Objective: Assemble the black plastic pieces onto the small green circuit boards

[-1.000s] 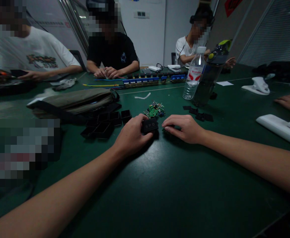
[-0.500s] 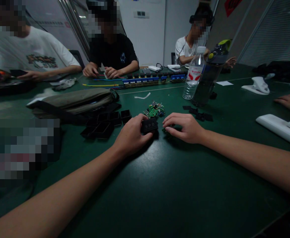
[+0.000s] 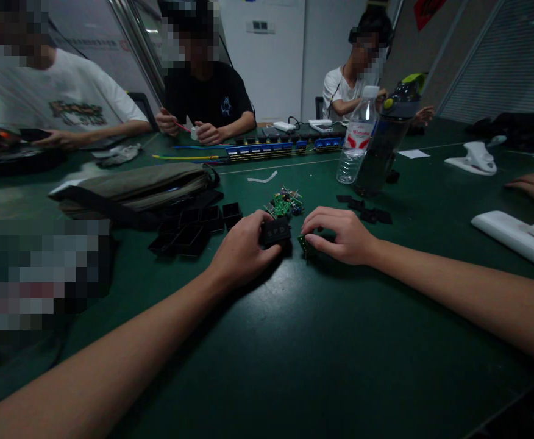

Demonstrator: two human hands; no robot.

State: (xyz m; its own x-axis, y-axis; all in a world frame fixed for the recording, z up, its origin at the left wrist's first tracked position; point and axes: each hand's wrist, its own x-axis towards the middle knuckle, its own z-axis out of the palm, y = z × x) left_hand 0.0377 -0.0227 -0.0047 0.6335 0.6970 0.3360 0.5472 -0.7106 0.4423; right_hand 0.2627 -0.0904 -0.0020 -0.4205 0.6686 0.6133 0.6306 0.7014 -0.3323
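Note:
My left hand (image 3: 242, 251) is closed around a small black plastic case (image 3: 276, 232) with the letters SPD on its face. A short gap to the right, my right hand (image 3: 342, 236) pinches a small green circuit board (image 3: 304, 246) between thumb and fingers, low over the table. Just beyond both hands lies a loose pile of green circuit boards (image 3: 284, 202) with electronic parts. Several open black plastic cases (image 3: 189, 238) are grouped to the left of my left hand. Flat black pieces (image 3: 370, 212) lie beyond my right wrist.
A grey-green bag (image 3: 139, 186) lies at the left. A clear water bottle (image 3: 356, 143) and a dark bottle (image 3: 381, 149) stand beyond my right hand. Blue modules (image 3: 267, 148) line the far side of the green table (image 3: 276, 360). Several people sit around it.
My right hand has shifted slightly, and more of the green board shows below its fingers. My left hand stays still. Across the table, a person's hand has lifted a red item.

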